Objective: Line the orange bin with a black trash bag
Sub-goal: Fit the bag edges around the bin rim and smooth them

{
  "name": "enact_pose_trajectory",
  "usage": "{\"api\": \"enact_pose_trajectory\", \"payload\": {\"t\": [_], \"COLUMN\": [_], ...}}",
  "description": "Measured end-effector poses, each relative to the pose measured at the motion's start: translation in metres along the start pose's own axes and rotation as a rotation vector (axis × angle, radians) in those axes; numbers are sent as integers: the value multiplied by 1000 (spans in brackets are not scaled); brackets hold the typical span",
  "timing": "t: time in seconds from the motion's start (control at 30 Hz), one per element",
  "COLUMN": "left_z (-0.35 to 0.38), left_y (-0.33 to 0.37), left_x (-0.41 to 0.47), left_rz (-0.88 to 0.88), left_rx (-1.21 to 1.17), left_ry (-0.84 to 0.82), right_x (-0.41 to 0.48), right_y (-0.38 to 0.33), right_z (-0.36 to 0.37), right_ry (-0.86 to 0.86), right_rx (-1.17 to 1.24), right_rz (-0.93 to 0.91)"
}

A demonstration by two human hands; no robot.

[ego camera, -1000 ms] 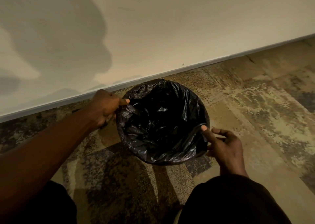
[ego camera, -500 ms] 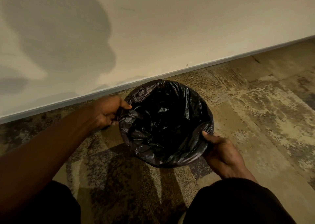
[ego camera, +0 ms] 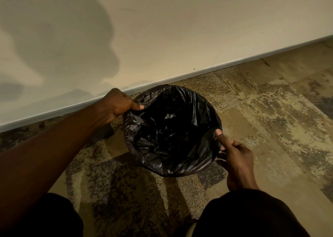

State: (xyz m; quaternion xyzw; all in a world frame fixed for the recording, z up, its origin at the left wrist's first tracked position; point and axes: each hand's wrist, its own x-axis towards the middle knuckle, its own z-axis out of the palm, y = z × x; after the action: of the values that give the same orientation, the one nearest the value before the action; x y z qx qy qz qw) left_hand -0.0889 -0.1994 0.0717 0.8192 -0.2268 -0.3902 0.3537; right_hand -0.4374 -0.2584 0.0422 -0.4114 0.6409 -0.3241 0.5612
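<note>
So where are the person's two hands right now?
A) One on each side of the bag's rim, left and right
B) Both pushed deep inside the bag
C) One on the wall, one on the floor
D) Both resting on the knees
A: the left hand pinches the black trash bag at its left rim, and the right hand grips the right rim with the thumb hooked over the edge.
</note>
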Motion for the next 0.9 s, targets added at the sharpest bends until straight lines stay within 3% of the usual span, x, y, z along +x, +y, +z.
{"api": "enact_pose_trajectory", "payload": {"t": [0.1, 0.2, 0.3, 0.43, 0.7, 0.9], "left_z": [2, 8, 15, 11, -5, -20], "left_y": [-3, -6, -9, -7, -6, -11], "left_x": [2, -7, -9, -7, -1, 0], "left_rz": [38, 130, 236, 195, 37, -34], "left_rx": [78, 319, 494, 470, 105, 22], "left_ry": [42, 35, 43, 64, 3, -19], "right_x": [-9, -13, -8, -3, 11, 23], "right_y": [-1, 0, 1, 4, 4, -2], "right_z": [8, 13, 18, 18, 8, 13], "right_ry": [38, 67, 36, 19, -47, -166], "right_rx": [-207, -551, -671, -573, -44, 50], "right_rz": [-127, -292, -320, -288, -79, -90]}}
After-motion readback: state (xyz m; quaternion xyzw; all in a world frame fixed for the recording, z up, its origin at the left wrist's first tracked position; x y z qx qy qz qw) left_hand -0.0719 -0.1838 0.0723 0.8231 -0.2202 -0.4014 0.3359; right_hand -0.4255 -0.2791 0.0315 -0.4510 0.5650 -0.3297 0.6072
